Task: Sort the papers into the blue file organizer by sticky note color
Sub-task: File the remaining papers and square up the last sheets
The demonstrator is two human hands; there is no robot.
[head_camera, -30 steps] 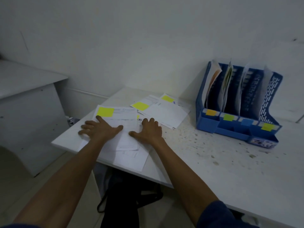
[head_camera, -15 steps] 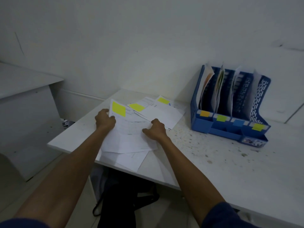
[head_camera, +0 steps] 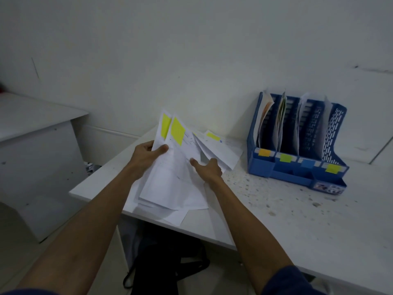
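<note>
In the head view, the left hand [head_camera: 148,155] pinches the left edge of the papers [head_camera: 170,179], thumb on top and fingers behind. The right hand [head_camera: 209,169] grips their right edge, thumb laid across the top sheet and fingers tucked underneath. The bundle is raised off the near-left corner of the worktop [head_camera: 297,220], fanned and tilted, its long axis running from near to far. The yellow sticky notes [head_camera: 177,130] sit at the far, upper end. More sheets [head_camera: 225,154], one with a yellow note, lie flat just right of the hands.

The blue file organizer [head_camera: 263,167] stands well apart to the right and slightly farther away, against the wall, with papers upright in its slots. Its front labels read orange, green, blue and yellow from left to right, so the yellow label [head_camera: 332,168] marks the rightmost slot, farthest from the hands. The right hand is the nearer one, and the bundle would probably need turning upright to drop in.
</note>
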